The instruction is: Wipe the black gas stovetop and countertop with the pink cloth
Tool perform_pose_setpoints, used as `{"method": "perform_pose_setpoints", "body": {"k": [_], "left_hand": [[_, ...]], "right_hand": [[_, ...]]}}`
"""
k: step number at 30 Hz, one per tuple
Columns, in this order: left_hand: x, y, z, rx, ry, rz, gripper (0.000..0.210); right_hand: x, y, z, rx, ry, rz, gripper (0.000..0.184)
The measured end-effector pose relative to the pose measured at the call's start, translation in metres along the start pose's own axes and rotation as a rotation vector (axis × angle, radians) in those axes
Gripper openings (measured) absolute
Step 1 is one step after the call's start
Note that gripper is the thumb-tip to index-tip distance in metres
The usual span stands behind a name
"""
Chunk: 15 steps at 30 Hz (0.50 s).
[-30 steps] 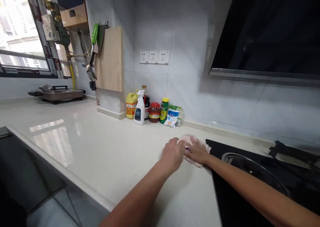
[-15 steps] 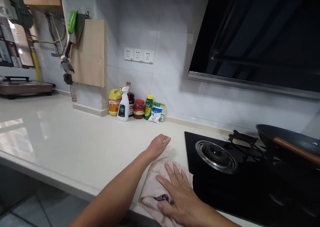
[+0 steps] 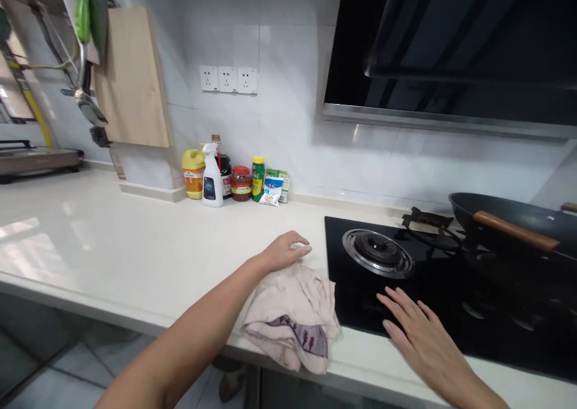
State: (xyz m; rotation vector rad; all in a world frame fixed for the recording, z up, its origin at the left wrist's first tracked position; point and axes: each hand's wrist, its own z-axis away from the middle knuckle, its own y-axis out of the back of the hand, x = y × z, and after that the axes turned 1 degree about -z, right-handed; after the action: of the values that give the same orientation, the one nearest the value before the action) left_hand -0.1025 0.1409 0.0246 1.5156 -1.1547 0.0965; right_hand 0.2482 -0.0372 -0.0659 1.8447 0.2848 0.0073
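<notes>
A crumpled pale pink cloth point(image 3: 292, 314) with a purple print lies on the white countertop point(image 3: 148, 246), one corner hanging over the front edge. My left hand point(image 3: 285, 250) rests on the counter just behind the cloth, fingers loosely curled, holding nothing. My right hand point(image 3: 419, 332) is flat with its fingers spread on the front of the black glass hob point(image 3: 360, 295), to the right of the cloth and apart from it.
A burner ring point(image 3: 377, 252) sits on the hob, with a dark wok point(image 3: 518, 231) on the right burner. Against the wall stand a white spray bottle point(image 3: 211, 177), a yellow bottle point(image 3: 193, 172), jars and packets. A cutting board point(image 3: 131, 78) hangs at the left. A range hood point(image 3: 451, 48) looms above.
My right hand has let go of the cloth and moved right onto the hob. The cloth now lies loose at the counter's front edge. The view has shifted right.
</notes>
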Motion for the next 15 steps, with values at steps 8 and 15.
{"method": "perform_pose_setpoints", "body": {"k": [8, 15], "left_hand": [[0.036, 0.013, 0.019, -0.136, 0.021, -0.295, 0.046], [0.078, -0.022, 0.096, -0.239, 0.004, -0.677, 0.068]], "right_hand": [[-0.011, 0.004, -0.01, 0.047, 0.044, 0.072, 0.056], [-0.013, 0.008, -0.008, 0.02, 0.017, 0.087, 0.06]]}}
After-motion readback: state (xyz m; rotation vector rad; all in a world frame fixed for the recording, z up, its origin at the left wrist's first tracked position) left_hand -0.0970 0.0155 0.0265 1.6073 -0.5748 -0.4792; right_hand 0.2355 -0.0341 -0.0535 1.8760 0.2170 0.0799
